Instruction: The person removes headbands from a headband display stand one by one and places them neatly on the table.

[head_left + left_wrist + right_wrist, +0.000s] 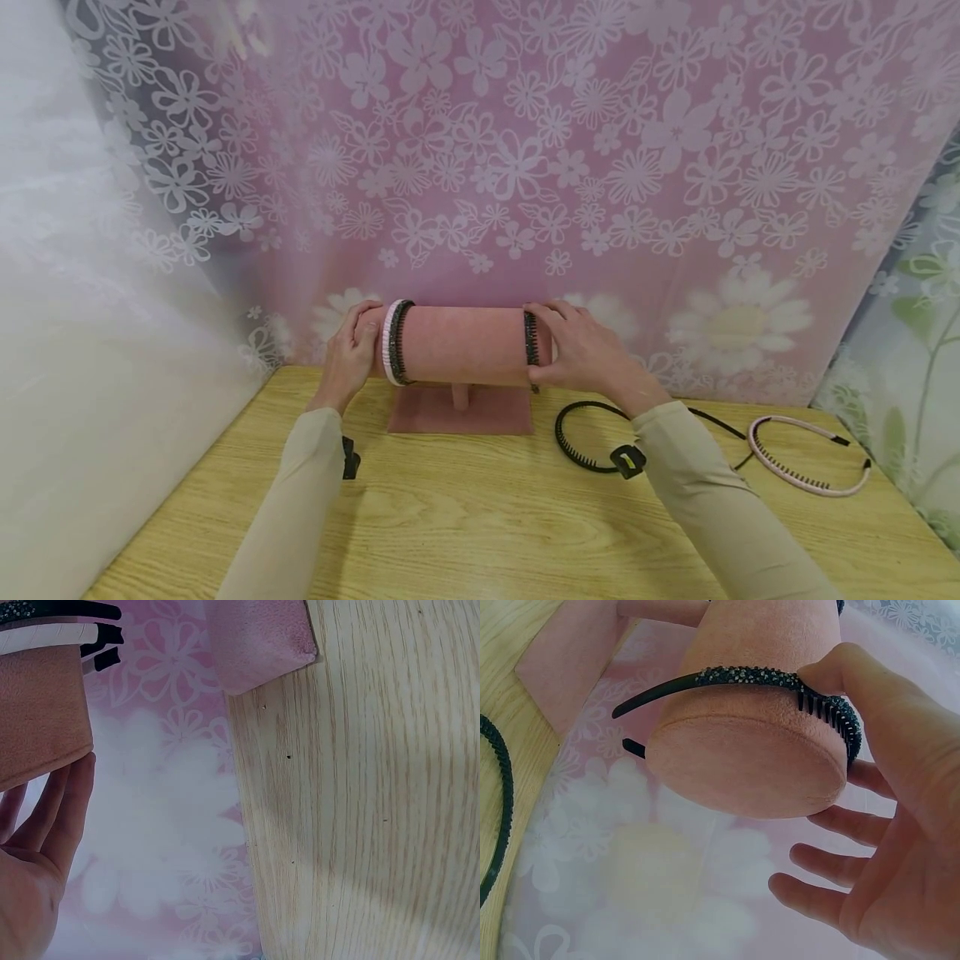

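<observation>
Seeing the pink roll [465, 343] mid-frame on its stand [460, 418]. My right grip [588, 346] pinches the studded band [531, 337] around the roll's right end. My left grip [348, 350] is unclenched, fingers against the left end, near the white band [387, 343] and dark band [398, 343]. Black band [561, 437] and pink band [763, 460] lie lower right on the bench [450, 517].

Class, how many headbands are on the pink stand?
3. A white headband and a dark headband sit side by side nearest the left hand; the right hand touches a sparkly black headband. The hands could hide others.
</observation>
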Action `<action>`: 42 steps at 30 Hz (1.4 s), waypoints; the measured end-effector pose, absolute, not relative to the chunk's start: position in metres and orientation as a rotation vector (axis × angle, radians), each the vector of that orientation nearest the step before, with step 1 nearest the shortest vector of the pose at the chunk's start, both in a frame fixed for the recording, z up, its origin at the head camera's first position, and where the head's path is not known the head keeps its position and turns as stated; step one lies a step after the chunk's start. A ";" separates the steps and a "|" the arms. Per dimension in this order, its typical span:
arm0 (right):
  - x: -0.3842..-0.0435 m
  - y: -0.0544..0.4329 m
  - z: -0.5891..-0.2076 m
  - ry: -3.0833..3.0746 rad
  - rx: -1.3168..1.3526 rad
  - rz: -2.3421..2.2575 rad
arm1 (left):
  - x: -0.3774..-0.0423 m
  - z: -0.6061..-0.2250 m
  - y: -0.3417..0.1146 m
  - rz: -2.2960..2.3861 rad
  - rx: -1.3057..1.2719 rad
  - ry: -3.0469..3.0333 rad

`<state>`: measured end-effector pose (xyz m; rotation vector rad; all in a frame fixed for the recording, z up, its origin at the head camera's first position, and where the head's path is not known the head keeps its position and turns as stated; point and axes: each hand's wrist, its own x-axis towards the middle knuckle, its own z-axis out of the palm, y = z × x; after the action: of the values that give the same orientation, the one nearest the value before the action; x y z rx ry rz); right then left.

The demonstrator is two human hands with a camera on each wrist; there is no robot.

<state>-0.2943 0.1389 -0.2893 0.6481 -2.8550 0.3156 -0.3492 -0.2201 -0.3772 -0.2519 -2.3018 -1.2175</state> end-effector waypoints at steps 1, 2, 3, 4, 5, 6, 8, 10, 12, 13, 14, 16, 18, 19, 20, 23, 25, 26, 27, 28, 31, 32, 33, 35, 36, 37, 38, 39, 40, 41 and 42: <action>-0.294 0.139 -0.289 -2.854 0.654 0.320 | -0.349 -0.377 -0.220 -1.218 -0.250 -2.302; -0.294 0.140 -0.289 -2.853 0.659 0.325 | -0.349 -0.377 -0.220 -1.217 -0.250 -2.301; -0.294 0.140 -0.289 -2.852 0.667 0.333 | -0.349 -0.377 -0.220 -1.218 -0.249 -2.301; -0.294 0.141 -0.289 -2.851 0.675 0.340 | -0.350 -0.377 -0.220 -1.218 -0.249 -2.300; -0.294 0.141 -0.289 -2.850 0.683 0.348 | -0.350 -0.377 -0.220 -1.216 -0.248 -2.299; -0.294 0.141 -0.289 -2.849 0.692 0.357 | -0.350 -0.377 -0.220 -1.216 -0.249 -2.297; -0.294 0.142 -0.289 -2.845 0.709 0.377 | -0.350 -0.377 -0.220 -1.213 -0.249 -2.296; -0.294 0.143 -0.290 -2.838 0.728 0.401 | -0.349 -0.377 -0.220 -1.213 -0.250 -2.295; -0.294 0.144 -0.291 -2.830 0.753 0.427 | -0.349 -0.378 -0.220 -1.214 -0.250 -2.296; -0.294 0.144 -0.291 -2.827 0.765 0.440 | -0.349 -0.377 -0.220 -1.216 -0.249 -2.297; -0.294 0.145 -0.292 -2.823 0.778 0.451 | -0.349 -0.377 -0.220 -1.218 -0.251 -2.297; -0.295 0.146 -0.293 -2.821 0.799 0.471 | -0.348 -0.377 -0.220 -1.222 -0.256 -2.298; -0.295 0.148 -0.294 -2.823 0.813 0.484 | -0.348 -0.377 -0.219 -1.226 -0.258 -2.300; -0.295 0.149 -0.294 -2.824 0.818 0.497 | -0.348 -0.377 -0.219 -1.227 -0.259 -2.300; -0.295 0.149 -0.294 -2.823 0.825 0.506 | -0.348 -0.377 -0.219 -1.229 -0.259 -2.301; -0.294 0.152 -0.296 -2.817 0.836 0.577 | -0.348 -0.378 -0.220 -1.226 -0.260 -2.303; -0.294 0.155 -0.298 -2.796 0.846 0.647 | -0.349 -0.379 -0.220 -1.221 -0.258 -2.301; -0.293 0.156 -0.299 -2.783 0.852 0.679 | -0.349 -0.379 -0.220 -1.220 -0.257 -2.302; -0.293 0.157 -0.300 -2.767 0.857 0.711 | -0.349 -0.379 -0.220 -1.218 -0.254 -2.301; -0.292 0.158 -0.301 -2.748 0.863 0.737 | -0.349 -0.380 -0.220 -1.217 -0.252 -2.302; -0.289 0.161 -0.305 -2.697 0.873 0.757 | -0.349 -0.380 -0.220 -1.222 -0.247 -2.299; -0.288 0.162 -0.306 -2.683 0.874 0.761 | -0.348 -0.380 -0.220 -1.223 -0.247 -2.301; -0.287 0.163 -0.307 -2.672 0.876 0.762 | -0.348 -0.380 -0.220 -1.220 -0.245 -2.301; -0.286 0.164 -0.309 -2.658 0.871 0.772 | -0.348 -0.380 -0.220 -1.218 -0.245 -2.299; -0.285 0.165 -0.310 -2.652 0.869 0.783 | -0.348 -0.380 -0.220 -1.217 -0.243 -2.300; -0.284 0.166 -0.310 -2.647 0.866 0.796 | -0.348 -0.379 -0.220 -1.217 -0.240 -2.302; -0.283 0.166 -0.311 -2.638 0.866 0.806 | -0.348 -0.380 -0.220 -1.217 -0.239 -2.302; -0.283 0.166 -0.311 -2.629 0.863 0.812 | -0.348 -0.380 -0.220 -1.220 -0.237 -2.301; -0.282 0.166 -0.312 -2.620 0.858 0.812 | -0.348 -0.380 -0.220 -1.222 -0.238 -2.299; -0.282 0.166 -0.312 -2.607 0.859 0.810 | -0.348 -0.379 -0.220 -1.222 -0.237 -2.297; -0.282 0.166 -0.313 -2.592 0.860 0.806 | -0.348 -0.380 -0.220 -1.222 -0.240 -2.294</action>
<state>-0.2815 0.1661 -0.3126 0.8603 -2.5915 0.8060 -0.3484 -0.2197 -0.3795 -0.2399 -2.2943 -1.2223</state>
